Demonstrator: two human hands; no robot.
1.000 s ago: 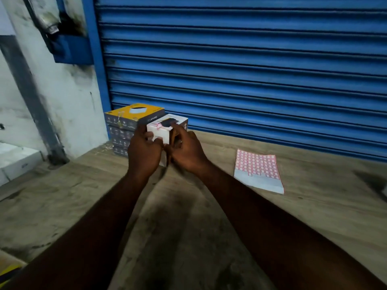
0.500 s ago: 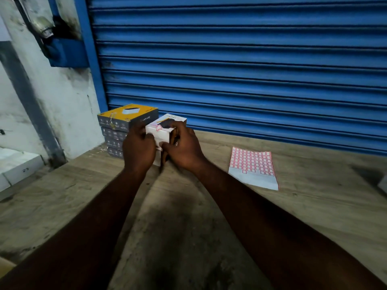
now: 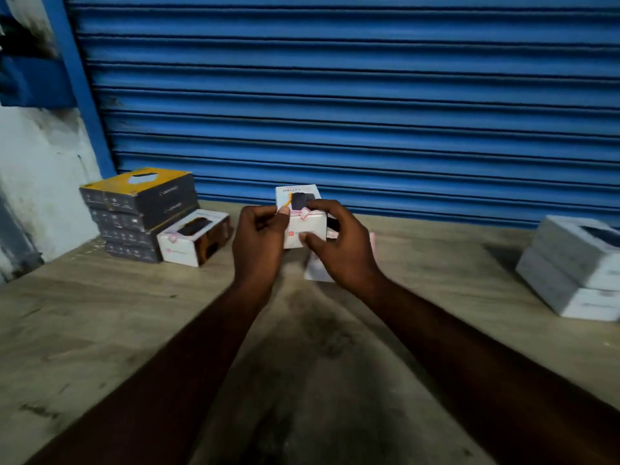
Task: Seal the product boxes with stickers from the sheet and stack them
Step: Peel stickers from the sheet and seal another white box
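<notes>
My left hand (image 3: 260, 243) and my right hand (image 3: 339, 246) grip a small white product box (image 3: 303, 226) between them, lifted above the wooden table (image 3: 100, 330). A pink sticker (image 3: 307, 213) sits on the box's upper front edge. My right thumb lies on the box front, and my left thumb presses its upper left corner. The sticker sheet (image 3: 315, 270) lies under my right hand and is mostly hidden. Another white box (image 3: 194, 238) with a pink sticker lies beside a stack of dark boxes with a yellow top (image 3: 141, 209).
Two stacked white boxes (image 3: 570, 270) stand at the table's right edge. A blue roller shutter (image 3: 335, 95) closes off the back of the table. A white wall (image 3: 43, 182) is at the left.
A white box now lies beside the dark stack at the left. My hands have shifted right and hold a white box over the sticker sheet. The view has turned right, bringing the right-hand boxes into sight.
</notes>
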